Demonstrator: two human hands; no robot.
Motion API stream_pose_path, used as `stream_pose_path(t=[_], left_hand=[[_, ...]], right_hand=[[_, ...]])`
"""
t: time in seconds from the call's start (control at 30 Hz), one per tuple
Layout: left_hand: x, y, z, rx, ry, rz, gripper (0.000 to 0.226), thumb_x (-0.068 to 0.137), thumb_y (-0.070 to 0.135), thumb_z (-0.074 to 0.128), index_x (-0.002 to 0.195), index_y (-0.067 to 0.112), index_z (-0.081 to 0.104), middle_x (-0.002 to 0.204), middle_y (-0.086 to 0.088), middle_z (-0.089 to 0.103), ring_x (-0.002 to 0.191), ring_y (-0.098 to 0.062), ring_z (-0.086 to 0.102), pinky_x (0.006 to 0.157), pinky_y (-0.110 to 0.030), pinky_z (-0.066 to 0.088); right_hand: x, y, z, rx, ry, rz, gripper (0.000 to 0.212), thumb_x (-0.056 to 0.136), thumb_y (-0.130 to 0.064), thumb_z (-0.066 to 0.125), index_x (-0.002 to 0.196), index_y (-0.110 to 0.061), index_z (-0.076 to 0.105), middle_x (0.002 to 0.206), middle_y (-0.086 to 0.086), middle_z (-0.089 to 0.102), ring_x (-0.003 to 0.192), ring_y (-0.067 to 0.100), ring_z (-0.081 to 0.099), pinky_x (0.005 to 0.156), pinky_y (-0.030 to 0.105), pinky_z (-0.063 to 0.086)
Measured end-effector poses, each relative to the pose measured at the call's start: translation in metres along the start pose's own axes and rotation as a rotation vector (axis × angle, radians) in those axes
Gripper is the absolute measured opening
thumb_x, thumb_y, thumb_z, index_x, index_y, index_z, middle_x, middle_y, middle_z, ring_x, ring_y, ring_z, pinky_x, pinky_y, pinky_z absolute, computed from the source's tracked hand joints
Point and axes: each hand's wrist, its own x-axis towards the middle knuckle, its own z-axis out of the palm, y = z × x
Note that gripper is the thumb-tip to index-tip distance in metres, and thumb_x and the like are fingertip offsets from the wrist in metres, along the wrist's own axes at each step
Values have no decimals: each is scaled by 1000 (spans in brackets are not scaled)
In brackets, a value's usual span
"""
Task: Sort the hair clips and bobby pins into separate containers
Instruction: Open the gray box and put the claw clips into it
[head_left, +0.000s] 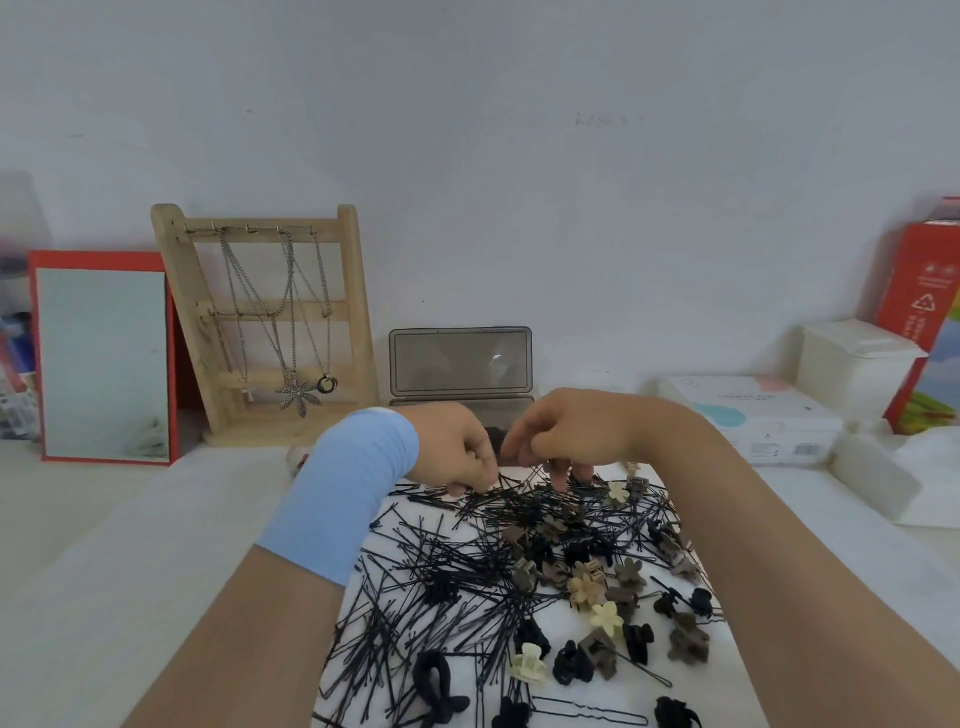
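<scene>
The left hand (457, 452) pinches black wire bobby pins (467, 566) with bunched fingertips; the right hand (571, 436) curls its fingers into the same tangle, grip unclear. Matte flower-shaped hair clips (587, 590) lie nearer than the fingers, rightward. Just beyond stands a smoky plastic box (460, 364), lid up. The red carton (919, 291) bears a recycling mark.

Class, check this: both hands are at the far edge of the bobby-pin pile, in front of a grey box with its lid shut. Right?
No: the head view shows the grey box with its lid open, standing upright. The left hand and right hand are at the far edge of the bobby-pin pile, before it.
</scene>
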Motion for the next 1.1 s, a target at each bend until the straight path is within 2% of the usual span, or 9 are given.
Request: stream_pose_path(t=[0.1,0.2,0.3,0.43,0.57,0.7,0.8,0.9,1.1], left_hand=[[-4,-1,-4,7,-19,3,18,91,31,60,92,41,74,71,13,65,66,-2,56,73,-25,44],[-1,11,10,45,-104,21,18,86,39,68,100,50,73,92,17,68,85,-3,61,87,-26,46],[7,17,23,100,-131,27,25,77,46,77,101,51,72,113,14,67,104,-9,63,100,-34,47],[10,18,26,96,-109,43,20,75,44,81,94,43,77,106,20,68,102,-8,64,99,-36,49],[7,11,20,71,-34,68,12,81,44,75,92,41,77,102,23,66,102,-5,60,99,-35,47],[0,-6,4,-32,115,66,5,85,41,72,86,37,74,95,18,67,90,-4,60,79,-26,47],[3,-21,0,-187,305,53,6,87,34,71,83,32,68,77,8,65,72,-11,60,67,-28,47],[15,-31,7,-264,537,32,9,87,30,70,82,33,64,88,11,63,85,-14,59,80,-33,49],[34,-35,23,-222,711,3,15,92,16,65,97,30,64,108,9,60,98,-11,54,86,-25,41]], right_hand=[[1,-6,-4,82,121,-57,36,91,-4,43,108,-17,72,97,5,73,60,13,60,52,23,47],[2,-7,-5,117,175,-63,35,95,-2,39,106,-14,70,76,0,70,52,11,54,47,23,44],[1,-5,-3,-7,34,52,24,99,-13,45,98,-15,68,64,2,55,47,13,50,48,25,45],[-8,-8,0,-278,-224,231,19,84,-32,72,100,-22,74,67,0,56,58,18,52,55,25,50],[-7,-7,6,-402,-258,241,31,77,-28,82,104,-37,73,78,-15,59,63,10,57,57,20,47],[-4,-3,5,-342,-211,194,19,83,-36,76,100,-30,76,85,-7,66,64,14,58,60,24,51],[-2,-3,1,-72,-207,274,14,94,-20,58,98,-9,67,63,3,49,51,16,43,48,25,41],[3,-1,0,45,-107,312,8,92,-8,45,86,-9,51,60,2,39,45,14,31,44,21,26],[7,-4,2,9,122,168,22,91,-7,45,105,-9,62,78,10,51,65,23,46,51,24,36]])
